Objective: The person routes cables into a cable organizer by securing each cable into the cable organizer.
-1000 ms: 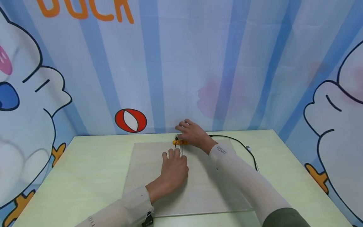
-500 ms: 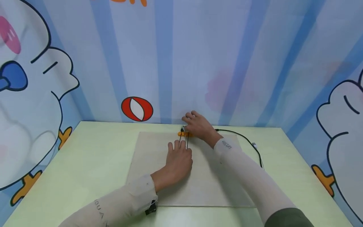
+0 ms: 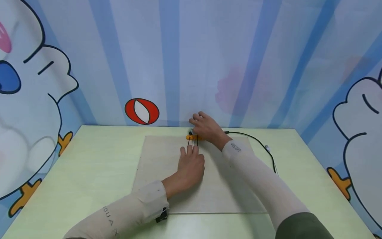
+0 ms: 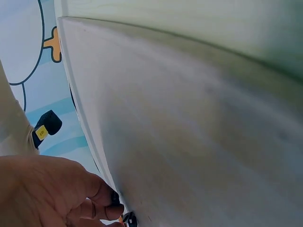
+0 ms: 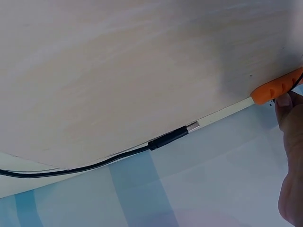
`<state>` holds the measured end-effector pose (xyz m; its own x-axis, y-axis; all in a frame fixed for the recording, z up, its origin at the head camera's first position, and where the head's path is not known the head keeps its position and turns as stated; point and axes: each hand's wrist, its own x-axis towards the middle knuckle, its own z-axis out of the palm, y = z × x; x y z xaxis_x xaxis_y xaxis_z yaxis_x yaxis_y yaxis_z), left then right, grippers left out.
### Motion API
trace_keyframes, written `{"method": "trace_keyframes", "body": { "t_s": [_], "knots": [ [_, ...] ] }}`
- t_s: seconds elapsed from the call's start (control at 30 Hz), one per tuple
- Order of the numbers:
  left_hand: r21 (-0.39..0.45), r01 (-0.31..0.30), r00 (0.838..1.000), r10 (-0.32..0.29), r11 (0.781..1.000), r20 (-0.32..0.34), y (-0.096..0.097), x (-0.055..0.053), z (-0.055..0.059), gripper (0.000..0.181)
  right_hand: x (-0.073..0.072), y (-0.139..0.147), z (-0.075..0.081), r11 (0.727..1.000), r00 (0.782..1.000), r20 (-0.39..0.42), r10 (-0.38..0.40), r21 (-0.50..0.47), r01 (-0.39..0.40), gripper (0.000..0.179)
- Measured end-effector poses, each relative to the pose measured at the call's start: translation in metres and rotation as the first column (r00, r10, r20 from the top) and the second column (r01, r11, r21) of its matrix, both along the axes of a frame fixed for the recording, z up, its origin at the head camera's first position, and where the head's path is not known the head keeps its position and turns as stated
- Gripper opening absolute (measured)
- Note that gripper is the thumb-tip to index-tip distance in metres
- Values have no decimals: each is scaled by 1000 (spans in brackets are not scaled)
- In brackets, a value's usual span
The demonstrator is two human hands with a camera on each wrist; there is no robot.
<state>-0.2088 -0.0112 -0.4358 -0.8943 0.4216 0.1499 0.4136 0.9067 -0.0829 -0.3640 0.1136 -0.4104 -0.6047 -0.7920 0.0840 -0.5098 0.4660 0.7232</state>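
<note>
An orange cable holder (image 3: 190,137) with slots lies at the back edge of a pale wooden board (image 3: 167,172). Black and white cables (image 3: 194,142) run from it toward my left hand (image 3: 190,166). In the left wrist view, that hand's thumb and finger pinch a small black cable part (image 4: 115,198); the rest is hidden. My right hand (image 3: 208,128) is at the holder's far side. Seen from the right wrist, its fingertips (image 5: 284,100) pinch by the orange holder (image 5: 277,89), where a black cable (image 5: 297,81) crosses it; the grip is partly out of frame.
Another black cable (image 3: 253,151) curves over the table right of the board. Its metal-tipped plug (image 5: 193,126) lies along the board's back edge. Behind the pale green table (image 3: 104,172) stands a striped cartoon backdrop (image 3: 197,66).
The head view has shifted, so the table sits higher in the picture. Both hands stay at the holder and cables, with only slight movement of the left hand.
</note>
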Motion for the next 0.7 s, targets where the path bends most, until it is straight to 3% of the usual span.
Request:
{"method": "trace_keyframes", "body": {
  "t_s": [0.23, 0.47, 0.7],
  "knots": [
    [-14, -7, 1000, 7, 1000, 13, 4, 1, 5, 19, 0, -4, 2, 999, 999, 23, -36, 16, 35, 14],
    [2, -9, 997, 9, 1000, 78, 4, 1, 9, 21, -3, -7, 3, 999, 998, 46, -48, 23, 46, 13],
    [13, -6, 996, 5, 1000, 91, 5, 0, 6, 20, -2, -8, -1, 997, 995, 68, -73, 14, 72, 13]
  ]
}}
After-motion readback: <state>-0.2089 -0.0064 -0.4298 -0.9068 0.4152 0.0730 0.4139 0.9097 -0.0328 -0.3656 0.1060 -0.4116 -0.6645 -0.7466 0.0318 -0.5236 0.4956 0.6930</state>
